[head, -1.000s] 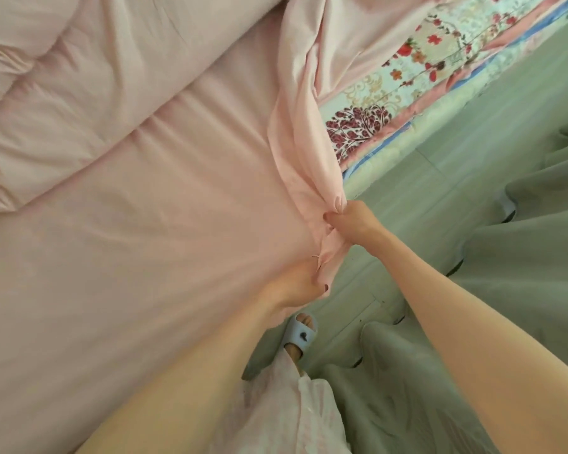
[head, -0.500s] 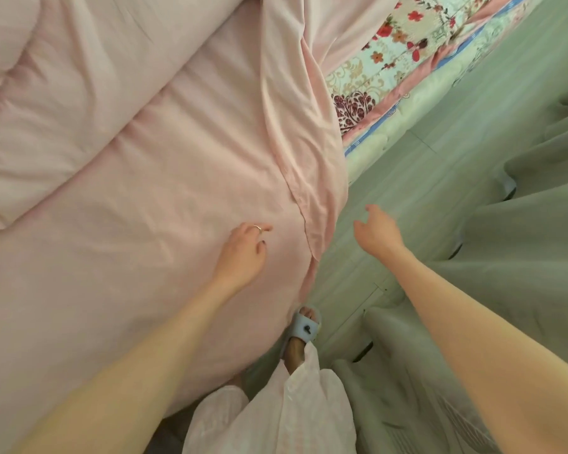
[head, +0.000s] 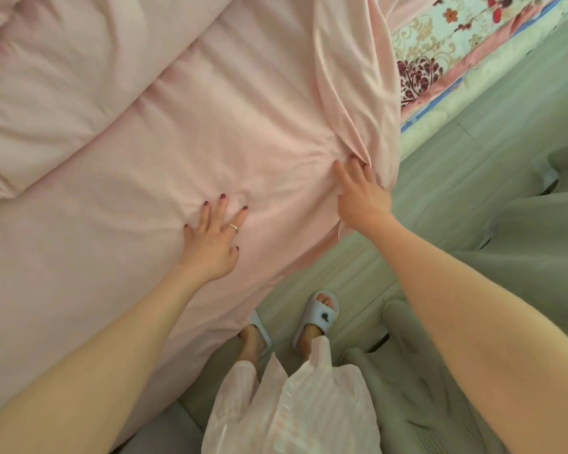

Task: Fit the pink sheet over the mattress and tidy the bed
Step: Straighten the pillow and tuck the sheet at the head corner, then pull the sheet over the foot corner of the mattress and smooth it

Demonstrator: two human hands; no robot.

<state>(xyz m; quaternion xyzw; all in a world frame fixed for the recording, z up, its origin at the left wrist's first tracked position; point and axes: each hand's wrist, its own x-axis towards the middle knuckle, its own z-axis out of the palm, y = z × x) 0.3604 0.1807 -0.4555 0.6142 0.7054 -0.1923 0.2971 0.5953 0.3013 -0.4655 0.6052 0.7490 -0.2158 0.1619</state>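
Observation:
The pink sheet (head: 184, 132) covers most of the mattress, wrinkled around my hands. My left hand (head: 212, 239) lies flat on it near the bed's edge, fingers spread. My right hand (head: 363, 194) rests open on the sheet at the corner, fingertips against a loose bunched fold (head: 358, 77) that runs up the right edge. The floral mattress (head: 446, 50) shows bare beyond that fold at the upper right.
A puffy pink duvet (head: 46, 77) lies bunched at the upper left. Green curtain fabric (head: 505, 240) pools on the floor to the right. My feet in blue slippers (head: 318, 319) stand on the pale floor (head: 351, 270) beside the bed.
Both hands let go of the sheet's pinched corner, which dropped over the mattress edge. They then moved up onto the bed and now press flat on the sheet.

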